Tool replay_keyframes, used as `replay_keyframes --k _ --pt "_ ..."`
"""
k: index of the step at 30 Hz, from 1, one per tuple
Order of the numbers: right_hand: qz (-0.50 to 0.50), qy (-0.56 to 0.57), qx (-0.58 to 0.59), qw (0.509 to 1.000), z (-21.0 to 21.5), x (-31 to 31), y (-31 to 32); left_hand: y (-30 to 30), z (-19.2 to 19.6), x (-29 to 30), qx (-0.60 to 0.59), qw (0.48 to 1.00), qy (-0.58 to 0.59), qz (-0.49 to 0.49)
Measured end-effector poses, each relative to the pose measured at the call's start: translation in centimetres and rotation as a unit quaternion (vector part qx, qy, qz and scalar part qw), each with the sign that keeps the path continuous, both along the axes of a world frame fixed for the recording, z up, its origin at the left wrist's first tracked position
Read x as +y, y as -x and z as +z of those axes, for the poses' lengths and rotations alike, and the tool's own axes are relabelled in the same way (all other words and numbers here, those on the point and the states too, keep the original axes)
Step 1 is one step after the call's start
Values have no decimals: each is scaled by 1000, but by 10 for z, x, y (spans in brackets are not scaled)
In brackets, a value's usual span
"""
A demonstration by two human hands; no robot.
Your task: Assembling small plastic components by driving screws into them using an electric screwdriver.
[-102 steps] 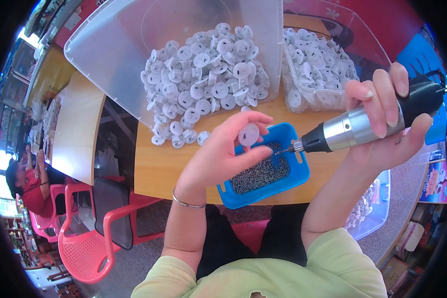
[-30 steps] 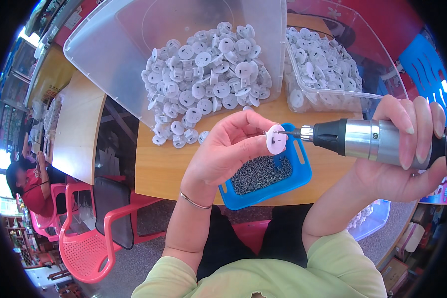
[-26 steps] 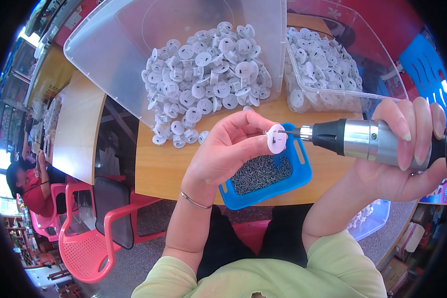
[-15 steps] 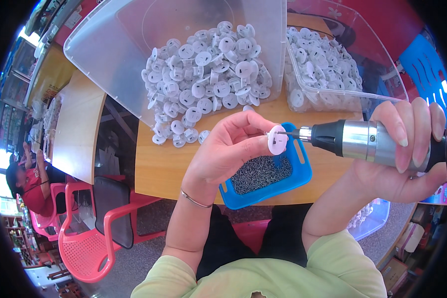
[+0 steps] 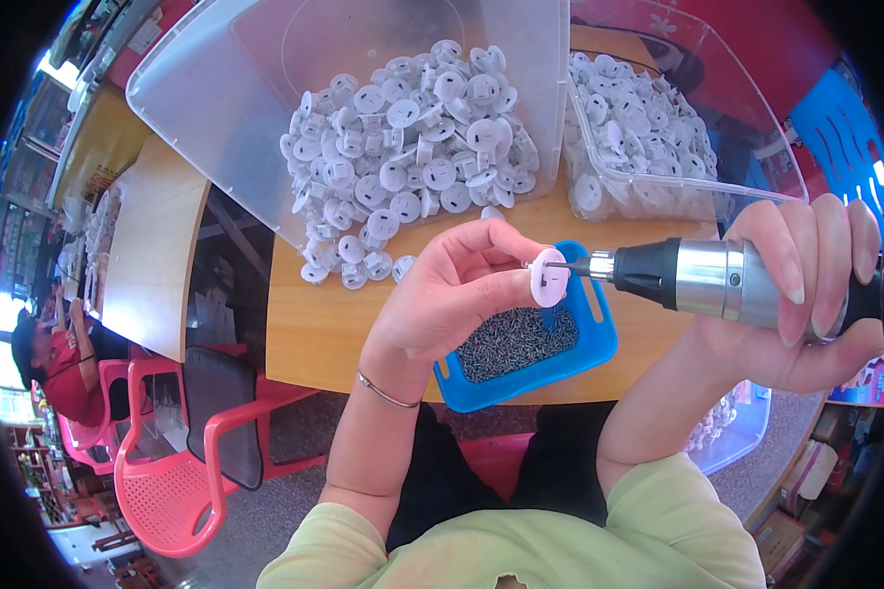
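My left hand (image 5: 452, 290) pinches a round white plastic part (image 5: 549, 279) between thumb and fingers, its slotted disc face turned right. In my right hand (image 5: 805, 280) lies an electric screwdriver (image 5: 702, 275) with a silver and black body, held level. Its thin bit meets the disc near the upper middle; whether a screw sits at the tip I cannot tell. Beneath both hands stands a blue basket (image 5: 491, 395) holding many small dark screws (image 5: 516, 346). A heap of like white parts (image 5: 403, 147) spills from a tipped clear bin (image 5: 236, 108) onto the table.
Another clear bin (image 5: 756, 187) full of white parts stands at the back right. The wooden table (image 5: 314, 334) ends just before my lap. A clear tub (image 5: 742, 432) sits low on the right. At left are a pink chair (image 5: 172, 491) and a seated person (image 5: 74, 368) in red.
Almost nothing differs. The screwdriver and my right hand have shifted very slightly left, and the bit still meets the white part in my left hand.
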State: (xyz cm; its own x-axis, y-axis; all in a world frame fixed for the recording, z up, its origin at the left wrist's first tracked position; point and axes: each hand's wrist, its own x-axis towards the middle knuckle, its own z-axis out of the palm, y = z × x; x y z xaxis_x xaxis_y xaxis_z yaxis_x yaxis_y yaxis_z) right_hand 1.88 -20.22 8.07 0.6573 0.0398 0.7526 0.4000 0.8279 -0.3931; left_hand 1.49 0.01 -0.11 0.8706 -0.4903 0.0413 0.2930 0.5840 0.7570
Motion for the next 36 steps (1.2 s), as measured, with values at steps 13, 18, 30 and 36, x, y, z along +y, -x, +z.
replay_keyframes --k 13,18,30,36 --pt "21 -10 -26 999 -1 0 -4 1 2 -1 22 1000 -3 -8" --pt "24 -31 -27 999 -1 3 -3 1 0 0 33 999 21 -18" --pt "8 -148 39 988 10 -19 4 -12 14 -2 -26 994 -82 72" --pt "15 -172 34 984 11 -31 7 -56 73 -43 -285 927 -199 143"
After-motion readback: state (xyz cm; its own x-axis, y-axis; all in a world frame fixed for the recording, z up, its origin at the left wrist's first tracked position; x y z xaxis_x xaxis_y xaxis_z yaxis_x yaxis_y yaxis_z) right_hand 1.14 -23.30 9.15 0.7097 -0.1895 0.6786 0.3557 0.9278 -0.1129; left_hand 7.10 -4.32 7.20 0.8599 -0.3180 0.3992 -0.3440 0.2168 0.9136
